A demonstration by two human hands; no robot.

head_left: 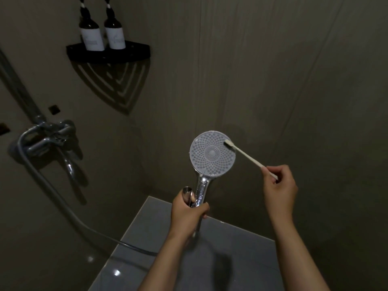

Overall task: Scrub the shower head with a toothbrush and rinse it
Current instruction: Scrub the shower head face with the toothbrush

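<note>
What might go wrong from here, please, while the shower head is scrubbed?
The right hand pinches the toothbrush at its very end, so it may flex or slip under pressure. The bristles sit near the upper right rim of the shower head and could skid off. The left hand grips only the handle, so the head might twist.

Sitting up top left where the walls meet, black shelf [109, 55], carrying two dark bottles. Standing upright just beside each other, left bottle [92, 37] and right bottle [115, 37], white labels facing out, tops running out of shot. Down low, glossy grey ledge [241, 248] catching a couple of light spots, hose [136, 248] trailing over its left edge, can't tell if actually resting.
</note>
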